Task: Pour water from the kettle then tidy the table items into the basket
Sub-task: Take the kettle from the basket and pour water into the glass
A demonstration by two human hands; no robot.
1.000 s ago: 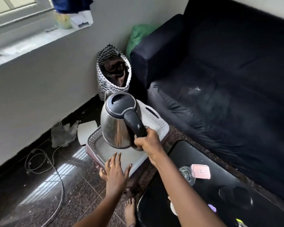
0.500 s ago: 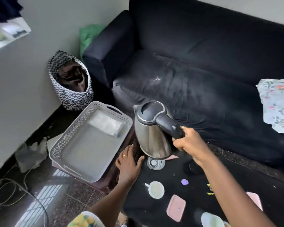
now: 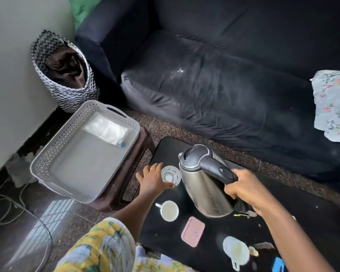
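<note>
A steel kettle [image 3: 202, 185] with a black lid and handle hangs over the black table [image 3: 312, 218], tilted with its spout toward a clear glass [image 3: 170, 176]. My right hand [image 3: 243, 189] is shut on the kettle's handle. My left hand [image 3: 155, 178] is wrapped around the left side of the glass, which stands on the table. A grey perforated basket [image 3: 53, 154] sits on a brown stool left of the table, with a clear plastic packet [image 3: 108, 129] inside. On the table lie a white cup [image 3: 169, 211], a pink lidded box [image 3: 192, 231] and a second white cup [image 3: 236, 252].
A dark sofa [image 3: 224, 75] runs behind the table, with a floral cloth [image 3: 334, 107] on its right. A zigzag-patterned fabric bin [image 3: 65, 75] stands by the wall. Cables [image 3: 6, 209] trail on the floor at left. Small bits lie at the table's right.
The kettle has swung from above the basket over to the table and now tilts toward the glass. My left hand has moved from the table's edge onto the glass.
</note>
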